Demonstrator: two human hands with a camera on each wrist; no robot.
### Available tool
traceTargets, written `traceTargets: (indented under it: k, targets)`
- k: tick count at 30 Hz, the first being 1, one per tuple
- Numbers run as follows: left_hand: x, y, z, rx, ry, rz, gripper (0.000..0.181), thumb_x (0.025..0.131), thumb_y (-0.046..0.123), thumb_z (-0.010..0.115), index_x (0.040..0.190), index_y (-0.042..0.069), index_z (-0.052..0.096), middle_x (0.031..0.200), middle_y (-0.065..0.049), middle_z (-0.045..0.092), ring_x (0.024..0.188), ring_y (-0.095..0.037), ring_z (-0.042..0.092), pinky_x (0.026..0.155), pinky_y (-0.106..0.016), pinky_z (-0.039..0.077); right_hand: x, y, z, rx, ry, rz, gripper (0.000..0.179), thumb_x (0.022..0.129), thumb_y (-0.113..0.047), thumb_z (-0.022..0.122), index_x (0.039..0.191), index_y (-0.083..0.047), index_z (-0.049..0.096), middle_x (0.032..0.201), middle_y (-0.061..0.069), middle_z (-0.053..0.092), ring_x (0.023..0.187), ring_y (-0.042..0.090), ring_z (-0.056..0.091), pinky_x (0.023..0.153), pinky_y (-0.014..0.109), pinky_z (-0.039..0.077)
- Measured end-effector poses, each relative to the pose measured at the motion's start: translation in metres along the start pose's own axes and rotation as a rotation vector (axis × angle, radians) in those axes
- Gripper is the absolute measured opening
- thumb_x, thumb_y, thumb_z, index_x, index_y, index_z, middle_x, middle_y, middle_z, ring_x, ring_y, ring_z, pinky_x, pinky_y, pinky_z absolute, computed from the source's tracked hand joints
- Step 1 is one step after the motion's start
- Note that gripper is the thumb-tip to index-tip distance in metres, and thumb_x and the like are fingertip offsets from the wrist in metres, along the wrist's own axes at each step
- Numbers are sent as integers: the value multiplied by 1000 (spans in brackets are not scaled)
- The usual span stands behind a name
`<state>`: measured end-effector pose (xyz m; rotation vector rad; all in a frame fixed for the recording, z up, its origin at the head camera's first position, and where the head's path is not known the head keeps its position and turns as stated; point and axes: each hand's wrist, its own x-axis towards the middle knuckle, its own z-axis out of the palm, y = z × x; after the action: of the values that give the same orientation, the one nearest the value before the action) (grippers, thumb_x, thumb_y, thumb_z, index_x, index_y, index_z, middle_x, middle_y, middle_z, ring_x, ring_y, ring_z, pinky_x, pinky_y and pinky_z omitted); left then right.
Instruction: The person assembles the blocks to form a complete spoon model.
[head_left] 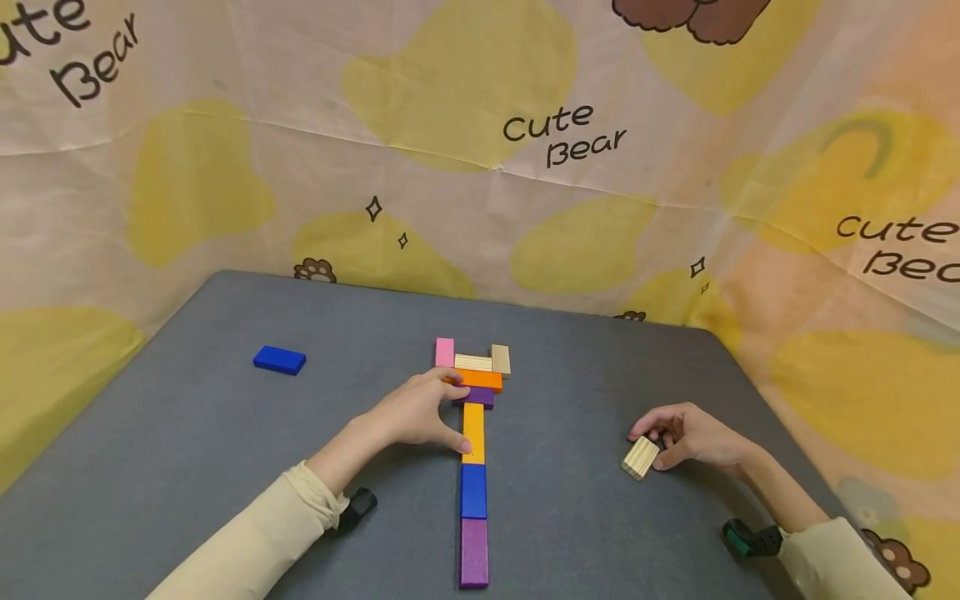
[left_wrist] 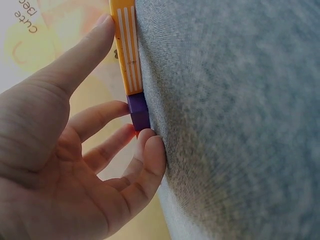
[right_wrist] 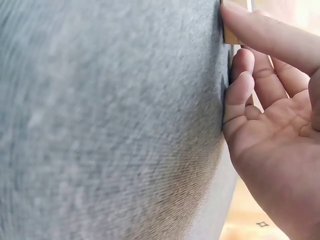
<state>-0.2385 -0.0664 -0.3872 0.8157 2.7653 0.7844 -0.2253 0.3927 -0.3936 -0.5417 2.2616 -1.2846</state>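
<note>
Wooden blocks form a line down the middle of the table. From the near end come a purple block, a blue block, a yellow block, a small dark purple block and an orange block. My left hand touches the line: its thumb is on the yellow block and its fingertips are at the dark purple and orange blocks. To the right, my right hand pinches a plain wooden block between thumb and fingers, low at the table; the right wrist view shows only its edge.
Beyond the orange block lies a plain block, between a pink block and another plain block. A separate blue block lies at the far left. Printed cloth hangs behind the grey table.
</note>
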Motion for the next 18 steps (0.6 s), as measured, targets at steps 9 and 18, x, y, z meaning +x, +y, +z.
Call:
traceTargets:
  k: [9,18]
  targets:
    - [1,0,0,4,-19,-15,81,70,46,87,138,14,59,145,-6,45,127,-32,44,102,-50,39,9,-12,9,8,15,-30,40,74,2,82,110,4,66,99,23,64,75,19,52,62,27,46]
    - [2,0,1,0,-13,-10,81,70,46,87,138,14,59,145,-5,45,126,-32,44,102,-49,39,33,-33,32,143,58,-88,39,77,6,79,112,8,63,101,22,61,83,23,55,69,32,50]
